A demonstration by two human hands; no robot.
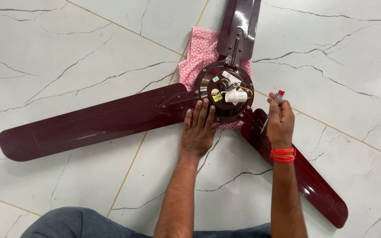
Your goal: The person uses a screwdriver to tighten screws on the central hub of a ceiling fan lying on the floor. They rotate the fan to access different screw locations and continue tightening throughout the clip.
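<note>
While left hand (198, 128) lies flat on one three-bladed fan (223, 90), right hand (280, 119) grips one screwdriver (273, 109), one pink cloth (199, 53)

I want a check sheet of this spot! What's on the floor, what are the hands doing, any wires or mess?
Surface: white marble-look floor tiles with dark veins.
Job's things: dark maroon three-bladed ceiling fan lying flat, round motor hub up, on a pink patterned cloth.
Clutter: nothing seen.
Grippers: left hand flat against the hub's edge; right hand holds a red-tipped screwdriver over a blade.
Cables: thin coloured wires and a white cylinder capacitor on the hub.
Surroundings: grey trouser knees below.
</note>
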